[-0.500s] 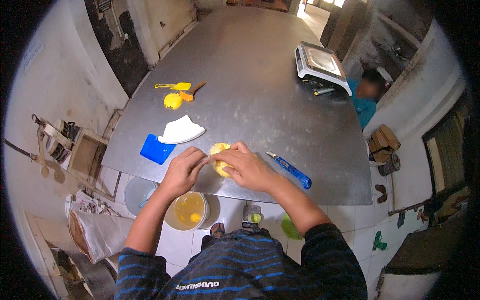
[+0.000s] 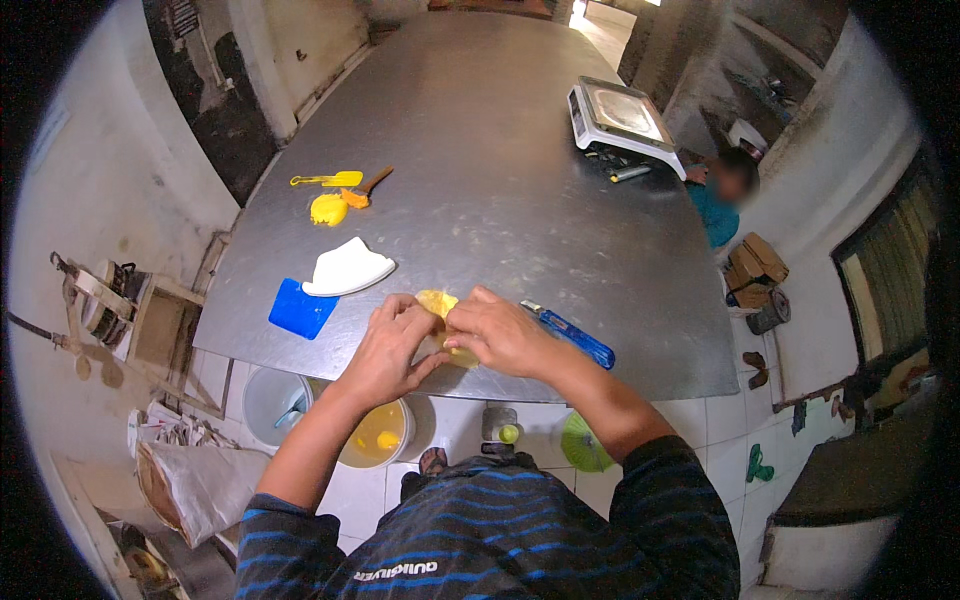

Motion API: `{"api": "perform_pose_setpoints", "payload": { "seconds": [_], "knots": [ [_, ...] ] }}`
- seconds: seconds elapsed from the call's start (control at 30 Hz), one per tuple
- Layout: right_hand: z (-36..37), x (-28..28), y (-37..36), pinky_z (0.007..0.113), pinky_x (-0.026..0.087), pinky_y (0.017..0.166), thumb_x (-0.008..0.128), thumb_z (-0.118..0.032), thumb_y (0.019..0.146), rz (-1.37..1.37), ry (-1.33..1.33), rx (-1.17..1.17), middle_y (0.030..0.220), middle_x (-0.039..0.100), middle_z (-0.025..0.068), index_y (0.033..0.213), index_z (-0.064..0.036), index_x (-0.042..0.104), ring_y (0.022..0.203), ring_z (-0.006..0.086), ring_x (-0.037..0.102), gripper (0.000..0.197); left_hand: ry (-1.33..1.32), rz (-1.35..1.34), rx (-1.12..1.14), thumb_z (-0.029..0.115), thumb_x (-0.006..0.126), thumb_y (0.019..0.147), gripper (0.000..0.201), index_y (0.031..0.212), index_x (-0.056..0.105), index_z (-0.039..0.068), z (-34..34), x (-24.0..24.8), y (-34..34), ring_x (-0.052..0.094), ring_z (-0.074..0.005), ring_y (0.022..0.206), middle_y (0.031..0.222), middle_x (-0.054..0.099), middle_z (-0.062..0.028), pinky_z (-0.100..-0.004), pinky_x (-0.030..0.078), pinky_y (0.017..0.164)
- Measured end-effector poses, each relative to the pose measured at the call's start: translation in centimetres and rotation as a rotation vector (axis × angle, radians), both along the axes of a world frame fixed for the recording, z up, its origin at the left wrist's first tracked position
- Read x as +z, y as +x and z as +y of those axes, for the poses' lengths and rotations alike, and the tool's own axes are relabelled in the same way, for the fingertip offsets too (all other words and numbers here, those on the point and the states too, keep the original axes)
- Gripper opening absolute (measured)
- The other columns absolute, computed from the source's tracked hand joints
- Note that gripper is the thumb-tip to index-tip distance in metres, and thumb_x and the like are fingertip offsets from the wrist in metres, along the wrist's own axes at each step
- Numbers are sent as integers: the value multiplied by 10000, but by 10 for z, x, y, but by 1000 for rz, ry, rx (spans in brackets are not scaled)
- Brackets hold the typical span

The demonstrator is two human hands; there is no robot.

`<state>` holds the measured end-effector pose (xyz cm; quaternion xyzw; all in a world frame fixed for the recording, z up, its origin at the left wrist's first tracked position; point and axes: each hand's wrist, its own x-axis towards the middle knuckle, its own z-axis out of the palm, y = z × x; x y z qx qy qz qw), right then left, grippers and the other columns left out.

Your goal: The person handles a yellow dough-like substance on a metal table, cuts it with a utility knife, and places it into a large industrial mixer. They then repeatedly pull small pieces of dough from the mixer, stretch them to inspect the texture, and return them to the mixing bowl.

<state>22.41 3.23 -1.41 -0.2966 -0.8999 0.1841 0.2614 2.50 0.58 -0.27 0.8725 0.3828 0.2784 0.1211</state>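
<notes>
Yellow lump [image 2: 437, 302] mid-frame: your right hand [image 2: 497, 332] pinches it; whether your left hand [image 2: 393, 350] clamps fingers on it, I cannot tell.

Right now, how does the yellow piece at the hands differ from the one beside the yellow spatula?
The near piece is between the left hand and right hand; the far piece lies apart from both. The near piece is partly hidden; the far piece shows almost whole. The near piece looks paler, the far piece brighter. Both are yellow.
</notes>
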Motion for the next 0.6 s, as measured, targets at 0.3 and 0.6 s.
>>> {"api": "perform_pose_setpoints", "payload": {
  "seconds": [0.3,0.6],
  "knots": [
    [11,1,19,343,415,694,582,-343,802,-269,411,146,835,521,12,790,-114,542,797,219,474,233,69,241,-155,209,625,763,133,800,583,88,3,-5,-9,465,-266,821,801,575,-40,-381,382,717],
    [34,-22,37,352,392,724,516,-394,836,-300,529,83,874,523,-16,807,-152,541,864,200,477,246,35,285,-31,258,600,805,175,754,559,96,-16,-5,-23,474,-249,768,755,583,-39,-371,376,661]
  ]
}}
